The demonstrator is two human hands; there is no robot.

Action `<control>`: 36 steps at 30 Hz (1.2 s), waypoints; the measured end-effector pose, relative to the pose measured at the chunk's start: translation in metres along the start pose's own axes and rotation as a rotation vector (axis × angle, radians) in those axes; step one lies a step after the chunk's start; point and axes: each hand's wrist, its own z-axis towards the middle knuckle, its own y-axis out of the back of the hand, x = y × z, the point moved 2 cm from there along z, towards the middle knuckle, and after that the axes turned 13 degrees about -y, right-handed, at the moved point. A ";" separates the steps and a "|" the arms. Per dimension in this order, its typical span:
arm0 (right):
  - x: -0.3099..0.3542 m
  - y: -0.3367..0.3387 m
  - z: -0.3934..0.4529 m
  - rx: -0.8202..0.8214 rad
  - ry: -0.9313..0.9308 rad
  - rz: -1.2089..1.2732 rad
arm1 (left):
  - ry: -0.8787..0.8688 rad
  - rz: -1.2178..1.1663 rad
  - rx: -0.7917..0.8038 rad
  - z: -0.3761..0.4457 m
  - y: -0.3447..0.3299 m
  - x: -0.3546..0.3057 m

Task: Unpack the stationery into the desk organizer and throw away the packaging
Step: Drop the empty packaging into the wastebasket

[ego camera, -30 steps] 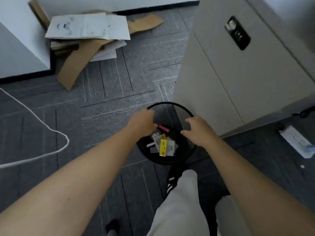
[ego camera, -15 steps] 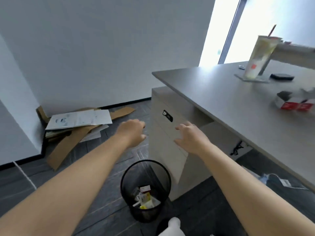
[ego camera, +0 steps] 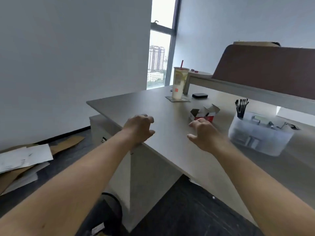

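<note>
nearest me, at the bottom edge, i see the black mesh waste bin (ego camera: 109,212) on the dark floor, mostly hidden behind my left forearm; a pale scrap of packaging shows low inside it, the rest i cannot make out. beside it stands the pale drawer cabinet (ego camera: 146,169) under the bench (ego camera: 136,103).

both arms reach forward over the bench's near edge. my left hand (ego camera: 139,129) hangs above the corner with fingers loosely curled, its grip released, nothing in it. my right hand (ego camera: 204,132) hovers above the benchtop, fingers relaxed and spread a little, grip also released and empty.

just beyond the right fingertips lies a small red-and-white carton (ego camera: 204,114), its flaps open; what is inside i cannot tell. to the right sits the clear plastic desk organizer (ego camera: 259,137), with a bunch of black pens (ego camera: 241,106) standing upright in its back-left compartment and some metal clips and small bits in the other sections, too blurred to name.

farther back a tall drink cup (ego camera: 179,82) with a red straw stands on a coaster (ego camera: 177,99), and a flat black device (ego camera: 200,95) lies near it. on the floor to the left, flattened cardboard and white sheets (ego camera: 23,159) lean by the wall.
</note>
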 end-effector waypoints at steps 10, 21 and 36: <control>-0.086 -0.025 0.108 -0.040 -0.235 0.150 | -0.015 -0.300 0.030 0.140 -0.065 -0.034; -0.107 -0.051 0.164 -0.111 -0.333 0.353 | -0.027 -0.512 -0.004 0.222 -0.107 -0.054; -0.081 -0.050 0.154 -0.196 -0.179 0.577 | 0.056 -0.526 -0.237 0.153 -0.077 0.008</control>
